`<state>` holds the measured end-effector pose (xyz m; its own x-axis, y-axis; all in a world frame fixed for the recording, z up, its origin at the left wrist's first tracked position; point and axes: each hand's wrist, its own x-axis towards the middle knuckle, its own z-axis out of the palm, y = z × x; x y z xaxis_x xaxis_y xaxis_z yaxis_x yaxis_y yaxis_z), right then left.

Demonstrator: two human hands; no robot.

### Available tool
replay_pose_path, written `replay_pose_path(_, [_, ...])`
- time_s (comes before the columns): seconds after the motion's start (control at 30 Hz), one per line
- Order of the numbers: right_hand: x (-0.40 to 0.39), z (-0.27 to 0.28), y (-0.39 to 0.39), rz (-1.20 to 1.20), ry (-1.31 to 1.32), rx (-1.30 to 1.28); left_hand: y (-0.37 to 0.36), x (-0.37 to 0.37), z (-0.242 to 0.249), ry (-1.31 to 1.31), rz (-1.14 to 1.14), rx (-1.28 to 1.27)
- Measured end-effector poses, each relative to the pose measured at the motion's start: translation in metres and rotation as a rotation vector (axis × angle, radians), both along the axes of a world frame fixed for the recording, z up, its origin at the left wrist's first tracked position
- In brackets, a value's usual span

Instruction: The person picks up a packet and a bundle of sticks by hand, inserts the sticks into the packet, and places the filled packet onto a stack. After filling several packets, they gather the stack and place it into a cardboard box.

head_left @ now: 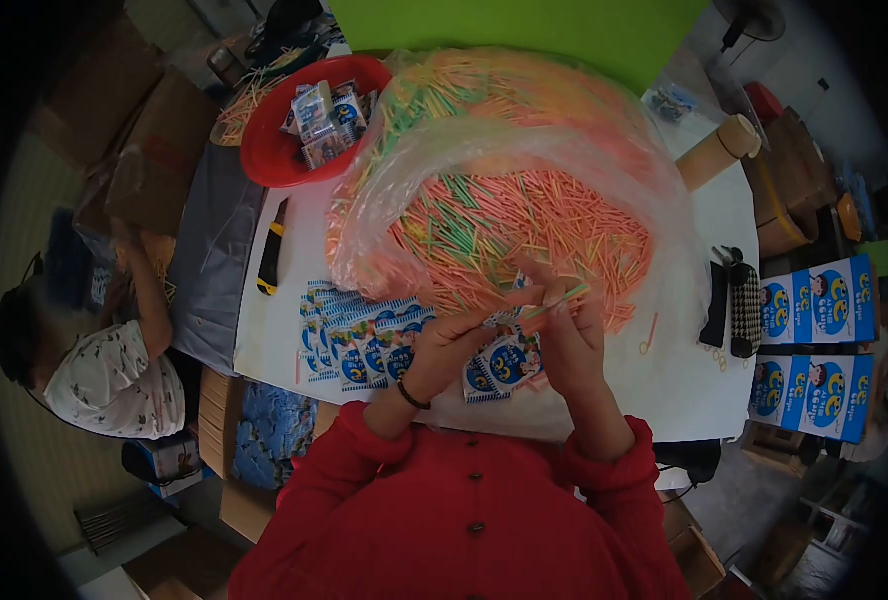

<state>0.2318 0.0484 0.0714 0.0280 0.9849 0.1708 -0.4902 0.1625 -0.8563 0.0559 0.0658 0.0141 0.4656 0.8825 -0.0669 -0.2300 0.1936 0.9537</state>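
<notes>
My left hand (446, 350), with a dark band at the wrist, pinches the edge of a small blue-and-white printed packet (505, 317). Close beside it, my right hand (576, 345) has its fingers closed round a few thin coloured sticks (574, 293), whose tips point toward the packet. Just beyond both hands lies a large clear plastic bag (364, 240), open toward me and full of pink, green and yellow sticks (554, 215). More flat packets (359, 340) are spread left of my left hand. Another packet (504, 365) rests on the table between my wrists.
A red bowl (264, 150) with packets stands at the back left, near a yellow-and-black utility knife (272, 258). Right are scissors (729, 260), a patterned case (745, 310), a cardboard tube (716, 153) and printed boxes (819, 300). Another person (114, 380) sits at the left.
</notes>
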Motion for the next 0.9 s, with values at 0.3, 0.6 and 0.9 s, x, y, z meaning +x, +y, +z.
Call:
replay_pose_path(0.3, [0.013, -0.011, 0.008, 0.128, -0.625, 0.148, -0.004, -0.005, 0.001, -0.057, 0.008, -0.034])
replay_pose_path(0.6, [0.007, -0.012, 0.000, 0.098, -0.857, 0.184, -0.008, -0.004, 0.000, -0.056, -0.033, -0.012])
replay_pose_path(0.9, [-0.003, 0.008, -0.008, 0.124, -0.773, 0.008, -0.012, 0.003, -0.009, -0.141, -0.002, -0.033])
